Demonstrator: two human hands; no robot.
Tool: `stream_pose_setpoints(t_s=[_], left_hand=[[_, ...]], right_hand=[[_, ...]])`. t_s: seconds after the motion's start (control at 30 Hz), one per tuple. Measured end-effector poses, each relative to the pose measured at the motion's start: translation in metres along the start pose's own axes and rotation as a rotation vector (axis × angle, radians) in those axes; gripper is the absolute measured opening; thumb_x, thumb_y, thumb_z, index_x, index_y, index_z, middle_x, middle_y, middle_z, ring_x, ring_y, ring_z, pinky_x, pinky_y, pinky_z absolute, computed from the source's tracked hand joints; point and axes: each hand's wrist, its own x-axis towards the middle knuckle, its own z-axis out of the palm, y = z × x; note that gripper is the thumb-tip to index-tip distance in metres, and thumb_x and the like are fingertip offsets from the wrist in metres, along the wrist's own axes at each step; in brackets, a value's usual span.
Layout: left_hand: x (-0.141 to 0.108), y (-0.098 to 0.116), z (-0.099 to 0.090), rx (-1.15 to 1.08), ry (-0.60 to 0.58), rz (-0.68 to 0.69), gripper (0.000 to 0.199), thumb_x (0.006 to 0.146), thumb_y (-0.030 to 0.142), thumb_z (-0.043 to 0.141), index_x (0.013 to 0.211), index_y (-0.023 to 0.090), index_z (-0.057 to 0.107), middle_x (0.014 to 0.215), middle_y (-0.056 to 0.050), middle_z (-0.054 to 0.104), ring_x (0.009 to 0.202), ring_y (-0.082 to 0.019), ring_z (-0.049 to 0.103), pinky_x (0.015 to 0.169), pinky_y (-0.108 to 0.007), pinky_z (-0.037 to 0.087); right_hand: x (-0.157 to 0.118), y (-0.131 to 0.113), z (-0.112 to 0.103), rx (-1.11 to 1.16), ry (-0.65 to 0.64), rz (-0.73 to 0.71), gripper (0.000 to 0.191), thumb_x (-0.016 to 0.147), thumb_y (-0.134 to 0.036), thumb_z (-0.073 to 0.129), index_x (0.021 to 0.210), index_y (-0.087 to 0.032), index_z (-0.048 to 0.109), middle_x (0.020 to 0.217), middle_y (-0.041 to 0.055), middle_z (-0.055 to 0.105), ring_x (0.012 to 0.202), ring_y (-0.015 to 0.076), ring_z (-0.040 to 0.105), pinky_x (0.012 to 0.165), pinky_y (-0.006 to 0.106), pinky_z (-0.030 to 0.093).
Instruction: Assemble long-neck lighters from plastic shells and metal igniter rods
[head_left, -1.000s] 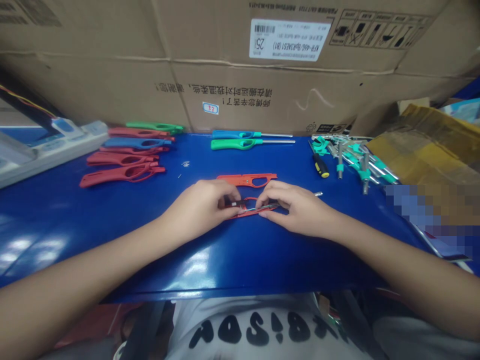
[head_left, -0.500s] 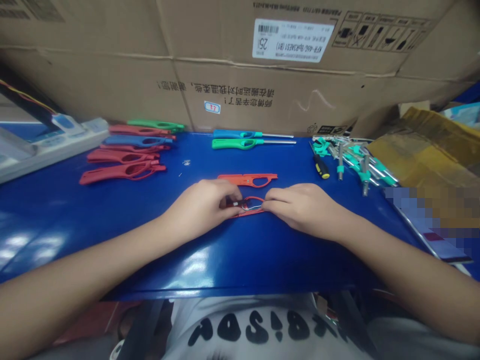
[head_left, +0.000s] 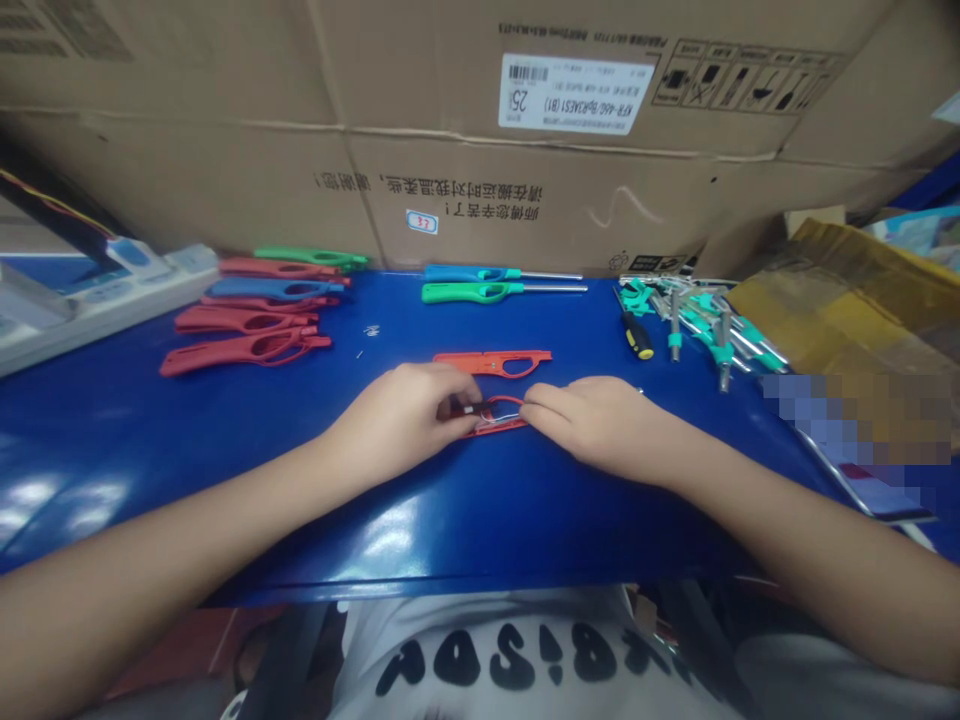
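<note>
A red lighter casing half (head_left: 496, 428) lies low on the blue table between my hands, with a small black part (head_left: 474, 408) and thin wires in it. My left hand (head_left: 420, 408) is closed around its left end, the fingers at the black part. At its right end my right hand (head_left: 592, 420) pinches with thumb and fingers together; the fingertips cover that end. Just beyond lies the other orange-red casing half (head_left: 491, 363), touched by neither hand.
Red, blue and green lighter casings (head_left: 247, 348) lie at left by a white power strip (head_left: 112, 305). Two long-nosed lighters (head_left: 502, 291) lie by the cardboard box (head_left: 450, 150). At right are a screwdriver (head_left: 637, 336), metal tubes with teal parts (head_left: 720, 335) and a taped package (head_left: 862, 300).
Both hands stay at the casing half, with only a slight shift of the right hand's fingers. The whole view has moved a little.
</note>
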Motion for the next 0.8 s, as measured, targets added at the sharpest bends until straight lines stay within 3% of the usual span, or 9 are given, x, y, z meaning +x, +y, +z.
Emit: stream_pose_setpoints(t_s=[0.23,0.37,0.63,0.8], left_hand=[[-0.001,-0.002,0.000,-0.019,0.025,0.011,0.012,0.088,0.028,0.069,0.095,0.020,0.075,0.087,0.000,0.073,0.072,-0.014,0.065,0.066,-0.025,0.047],[-0.001,-0.002,-0.001,-0.008,0.042,0.042,0.012,0.089,0.026,0.068,0.095,0.020,0.075,0.087,-0.001,0.073,0.072,-0.014,0.065,0.066,-0.025,0.047],[-0.001,-0.002,-0.003,-0.059,0.045,0.112,0.015,0.092,0.025,0.066,0.096,0.021,0.079,0.093,-0.003,0.076,0.081,-0.016,0.068,0.075,-0.027,0.050],[-0.002,0.001,-0.005,-0.125,0.082,0.058,0.018,0.093,0.032,0.065,0.095,0.021,0.079,0.092,-0.003,0.077,0.080,-0.017,0.069,0.072,-0.027,0.050]], right_hand=[[-0.004,0.012,0.006,0.526,0.064,0.162,0.015,0.100,-0.022,0.050,0.102,-0.016,0.064,0.100,0.0057,0.069,0.079,0.0139,0.062,0.063,0.026,0.040],[-0.003,0.015,0.007,0.780,0.101,0.242,0.006,0.090,-0.013,0.059,0.094,-0.016,0.062,0.082,-0.0002,0.064,0.065,0.0083,0.056,0.063,0.021,0.042],[-0.001,0.016,0.008,1.017,0.073,0.360,0.016,0.079,-0.007,0.062,0.091,-0.018,0.059,0.065,-0.0078,0.050,0.051,0.0051,0.047,0.052,0.016,0.040],[-0.002,0.017,0.008,1.047,0.052,0.363,0.015,0.080,-0.010,0.061,0.091,-0.019,0.057,0.062,-0.0086,0.046,0.050,0.0057,0.044,0.051,0.017,0.039]])
